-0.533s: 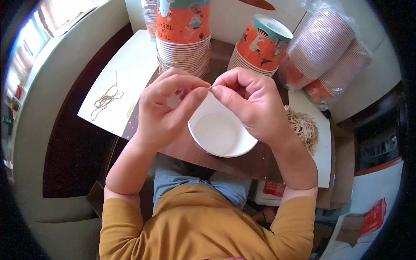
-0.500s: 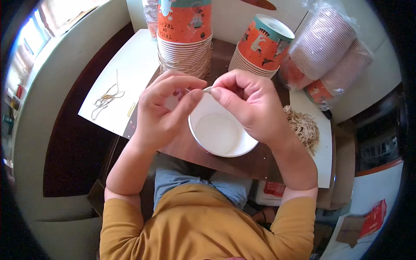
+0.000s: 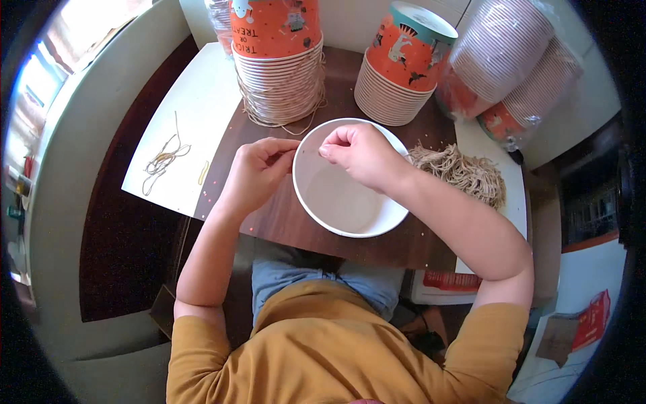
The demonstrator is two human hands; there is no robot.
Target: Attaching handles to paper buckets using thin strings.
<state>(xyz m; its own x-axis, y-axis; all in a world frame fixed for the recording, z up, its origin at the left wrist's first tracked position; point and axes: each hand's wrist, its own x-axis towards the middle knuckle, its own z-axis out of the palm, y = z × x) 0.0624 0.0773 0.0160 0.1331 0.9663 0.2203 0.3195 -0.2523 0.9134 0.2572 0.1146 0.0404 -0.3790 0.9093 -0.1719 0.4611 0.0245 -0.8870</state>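
An open white paper bucket [image 3: 385, 219] stands before me, its white inside showing. My left hand [image 3: 258, 172] is outside its left rim, fingers closed in a pinch touching or very near the wall. Over the bucket's mouth is my right hand [image 3: 360, 155], thumb and fingertips pinched together by the inner left wall. Whatever either pinch holds is too small or hidden to make out. Just right of the bucket lies a pile of beige cords [image 3: 471, 180], partly behind my right forearm.
An upside-down stack of orange buckets [image 3: 279, 74] with cords hung round it stands behind. Another stack [image 3: 397, 87] is right of it, beside plastic-wrapped stacks [image 3: 501, 47]. Left, loose cords [image 3: 165, 160] and a yellow loop [image 3: 203, 173] lie on a white and brown tabletop [image 3: 222, 161].
Both hands have parted from above the bucket's rim, where they met at a thin pale cord. My left has gone down outside the wall, my right in over the mouth. The view has shifted slightly.
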